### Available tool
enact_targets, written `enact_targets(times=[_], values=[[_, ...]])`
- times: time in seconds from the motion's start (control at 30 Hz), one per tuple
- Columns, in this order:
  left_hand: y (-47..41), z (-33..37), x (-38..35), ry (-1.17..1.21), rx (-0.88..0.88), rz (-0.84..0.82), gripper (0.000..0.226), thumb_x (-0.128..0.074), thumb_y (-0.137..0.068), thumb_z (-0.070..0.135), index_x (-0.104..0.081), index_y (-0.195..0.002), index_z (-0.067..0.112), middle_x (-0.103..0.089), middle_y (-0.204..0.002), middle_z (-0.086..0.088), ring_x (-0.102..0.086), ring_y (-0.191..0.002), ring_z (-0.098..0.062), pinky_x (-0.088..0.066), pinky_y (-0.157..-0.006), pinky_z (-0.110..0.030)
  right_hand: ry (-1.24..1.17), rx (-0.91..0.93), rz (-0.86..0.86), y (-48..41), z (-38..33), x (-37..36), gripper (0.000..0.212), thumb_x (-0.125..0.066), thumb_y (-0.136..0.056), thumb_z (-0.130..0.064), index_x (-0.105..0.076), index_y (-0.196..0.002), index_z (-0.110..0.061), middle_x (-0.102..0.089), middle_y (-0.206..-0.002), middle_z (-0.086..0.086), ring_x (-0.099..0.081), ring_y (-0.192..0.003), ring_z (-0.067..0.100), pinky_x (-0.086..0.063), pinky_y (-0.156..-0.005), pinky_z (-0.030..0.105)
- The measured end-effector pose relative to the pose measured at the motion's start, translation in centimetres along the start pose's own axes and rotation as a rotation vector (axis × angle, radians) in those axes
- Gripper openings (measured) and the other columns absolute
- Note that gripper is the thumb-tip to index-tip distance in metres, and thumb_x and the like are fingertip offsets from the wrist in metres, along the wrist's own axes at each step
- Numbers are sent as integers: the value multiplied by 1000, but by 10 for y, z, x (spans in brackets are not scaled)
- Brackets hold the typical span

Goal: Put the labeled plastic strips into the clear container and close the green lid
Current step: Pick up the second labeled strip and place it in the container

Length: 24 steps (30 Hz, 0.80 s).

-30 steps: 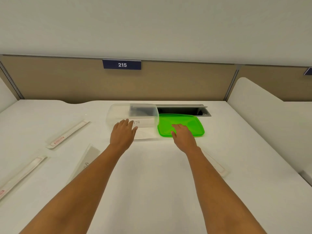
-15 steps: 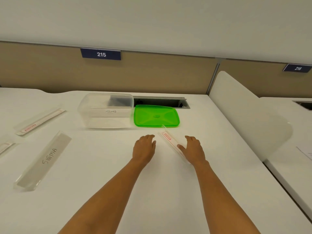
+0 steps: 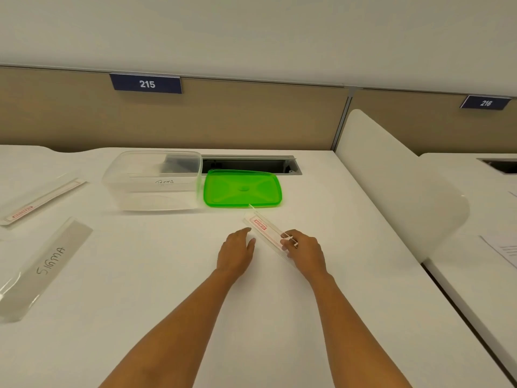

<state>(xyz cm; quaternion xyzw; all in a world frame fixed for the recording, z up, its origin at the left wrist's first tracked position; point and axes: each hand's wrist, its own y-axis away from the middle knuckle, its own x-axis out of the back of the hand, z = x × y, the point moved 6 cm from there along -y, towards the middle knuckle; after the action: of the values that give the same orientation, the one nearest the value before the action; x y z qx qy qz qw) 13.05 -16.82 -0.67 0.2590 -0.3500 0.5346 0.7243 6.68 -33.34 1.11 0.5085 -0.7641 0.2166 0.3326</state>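
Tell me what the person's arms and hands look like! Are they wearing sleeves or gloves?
The left arm and right arm are bare, with no sleeves showing as far as the picture reaches. The left hand and right hand wear no gloves. I can see no rings, watch or bracelets.

An office: white desks (image 3: 251, 317), tan partitions (image 3: 223, 116), numbered plates (image 3: 146, 83).
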Motion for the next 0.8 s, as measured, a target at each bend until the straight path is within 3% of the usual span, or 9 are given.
enact_targets(times=[0.1,0.2,0.37,0.57,0.7,0.8], values=[[-10,-3,12,269,88,86,56,-45,-96,38,-34,-145,13,-42,-148,-9,-40,-136,-25,-33,-113,-39,-245,-37,-52,-6,1,7,18,-58,-91,-18,-68,-107,-14,-71,-81,4,-63,-64,18,-57,-62,25],[-20,-3,28,494,157,167,63,-48,-94,44,-32,-146,11,-41,-148,-11,-39,-136,-27,-32,-113,-41,-411,-41,-209,-14,-8,19,22,-58,-92,-17,-67,-110,-9,-69,-79,4,-60,-57,12,-49,-51,14],[-31,-7,49,702,253,208,50,-49,-91,51,-56,-121,12,-58,-114,-4,-50,-101,-18,-36,-86,-28,-478,-48,-441,-23,-27,35,23,-57,-93,-27,-67,-111,-16,-70,-84,-5,-60,-57,2,-49,-58,14],[-38,1,64,921,220,171,34,-57,-88,47,-54,-102,15,-60,-101,-4,-55,-95,-19,-46,-91,-34,-637,-163,-547,-27,-37,35,17,-56,-93,-25,-70,-104,-23,-68,-86,-5,-52,-51,3,-43,-61,15],[-37,6,77,934,211,214,28,-59,-88,43,-55,-84,15,-54,-73,-4,-54,-73,-13,-45,-65,-23,-682,-203,-554,-26,-42,29,16,-57,-92,-26,-72,-97,-23,-70,-85,-5,-49,-54,4,-43,-66,16],[-36,3,90,889,251,265,29,-57,-90,35,-47,-69,19,-52,-68,-4,-52,-66,-12,-41,-57,-22,-621,-155,-537,-26,-51,27,15,-56,-93,-29,-69,-100,-28,-70,-94,-8,-55,-69,8,-44,-71,19]])
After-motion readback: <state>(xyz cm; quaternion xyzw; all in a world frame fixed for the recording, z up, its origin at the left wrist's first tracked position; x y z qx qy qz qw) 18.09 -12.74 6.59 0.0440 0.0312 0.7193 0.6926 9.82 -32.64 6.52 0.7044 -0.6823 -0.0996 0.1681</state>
